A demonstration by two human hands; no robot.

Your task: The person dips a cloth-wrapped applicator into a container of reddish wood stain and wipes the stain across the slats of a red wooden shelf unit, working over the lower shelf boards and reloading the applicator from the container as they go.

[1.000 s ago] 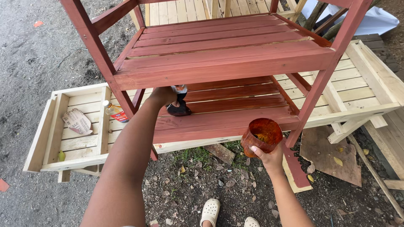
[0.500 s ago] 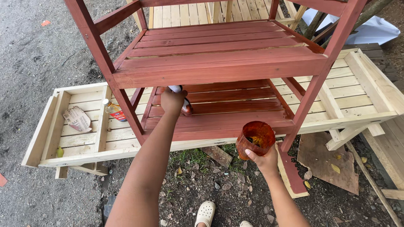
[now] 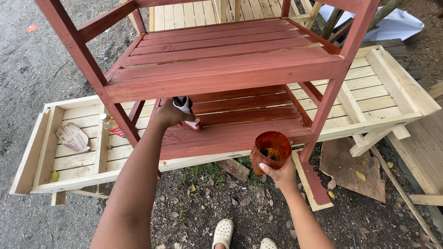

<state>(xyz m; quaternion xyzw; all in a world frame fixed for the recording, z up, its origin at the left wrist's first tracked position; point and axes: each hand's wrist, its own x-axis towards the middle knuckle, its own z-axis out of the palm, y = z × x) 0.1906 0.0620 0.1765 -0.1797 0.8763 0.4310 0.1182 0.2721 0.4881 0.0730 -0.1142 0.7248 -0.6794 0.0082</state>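
My left hand (image 3: 170, 115) grips a stained rag or brush (image 3: 185, 108) and presses it on the lower shelf (image 3: 240, 133) of a red-brown wooden rack (image 3: 221, 69). The tool's tip touches the slats under the upper shelf. My right hand (image 3: 279, 173) holds a cut-off plastic cup (image 3: 270, 151) smeared with red-brown stain, just in front of the lower shelf's front edge.
An unpainted pale wooden frame (image 3: 69, 152) lies under the rack, holding a crumpled paper (image 3: 73, 137) and a small bottle (image 3: 112, 123). Gravel, wood scraps (image 3: 234, 168) and a stained board (image 3: 355, 168) cover the ground. My white shoes (image 3: 224, 233) are below.
My left hand has slid along the lower shelf with the tool. The cup in my right hand has shifted slightly left and down in view.
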